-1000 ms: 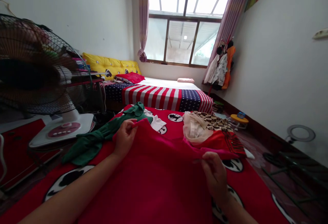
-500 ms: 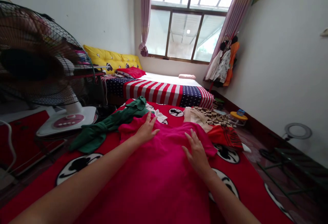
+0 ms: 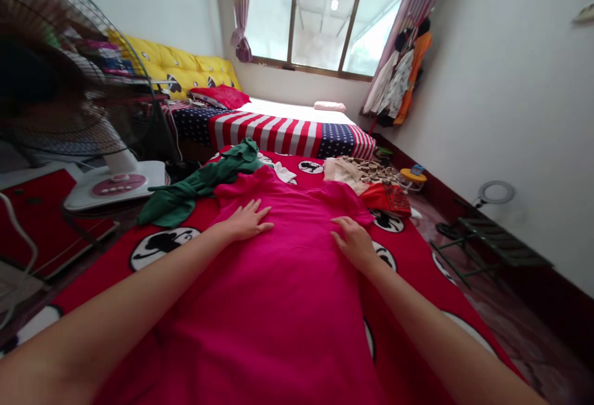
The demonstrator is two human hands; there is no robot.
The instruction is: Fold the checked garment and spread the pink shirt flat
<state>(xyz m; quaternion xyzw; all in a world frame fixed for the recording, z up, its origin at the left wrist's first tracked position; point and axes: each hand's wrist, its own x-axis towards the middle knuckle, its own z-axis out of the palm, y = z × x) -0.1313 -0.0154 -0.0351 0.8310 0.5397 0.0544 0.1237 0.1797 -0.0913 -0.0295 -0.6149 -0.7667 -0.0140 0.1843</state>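
A bright pink shirt (image 3: 288, 269) lies spread flat on a red bedcover with black-and-white round prints (image 3: 417, 306). My left hand (image 3: 245, 221) rests palm down on the shirt's left side, fingers stretched out. On the shirt's right side lies my right hand (image 3: 355, 243), also flat with fingers loosely extended. Neither hand holds anything. A crumpled green garment (image 3: 195, 185) lies just left of the shirt's shoulder. A white piece of cloth (image 3: 283, 173) shows beyond the collar.
A standing fan (image 3: 69, 102) runs at the left. A pile of beige, patterned and red clothes (image 3: 371, 182) lies at the right. Beyond is a bed with a flag-print cover (image 3: 278, 133). Clothes hang by the window (image 3: 394, 77); a green rack (image 3: 487, 244) stands on the floor at right.
A second ago both hands pinched the shirt's top edge and held it up. They let go, laid it flat, and slid back toward me over the cloth. The view tilted down.
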